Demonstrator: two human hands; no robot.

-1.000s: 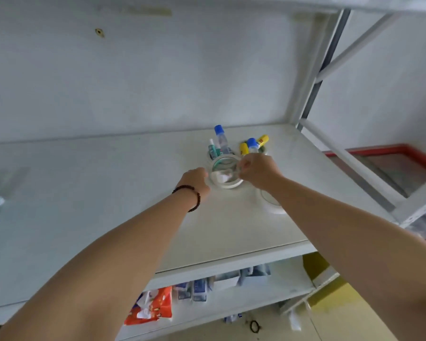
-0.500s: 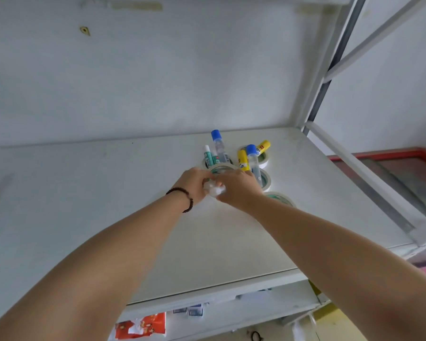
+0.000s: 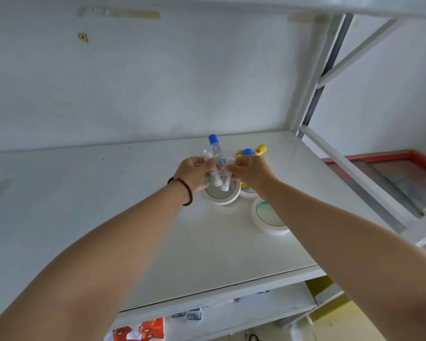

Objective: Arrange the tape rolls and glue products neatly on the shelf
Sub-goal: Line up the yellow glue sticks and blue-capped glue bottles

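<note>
On the white shelf point(image 3: 158, 242) a white tape roll point(image 3: 221, 199) lies flat below my hands. My left hand point(image 3: 194, 173) pinches a small white glue tube point(image 3: 210, 169), tilted, just above that roll. My right hand point(image 3: 250, 172) holds a second white tube point(image 3: 225, 184) whose lower end points into the roll's hole. Behind them a blue-capped clear glue bottle point(image 3: 215, 150) stands upright. A blue-capped bottle point(image 3: 248, 152) and a yellow glue stick point(image 3: 260, 150) stand in a roll point(image 3: 247, 193) partly hidden by my right hand. Another tape roll point(image 3: 268, 217) lies at the right.
A white upright post point(image 3: 312, 94) and slanted brace point(image 3: 349, 178) close the shelf's right side. The shelf's back wall point(image 3: 158, 82) is close behind the items. Below the front edge, a lower shelf holds packaged goods point(image 3: 143, 331). A red-framed glass surface point(image 3: 391, 178) lies beyond the brace.
Both hands have risen from the tape roll, each now lifting a small white tube upward. The camera has tilted, bringing the shelf items lower in view.
</note>
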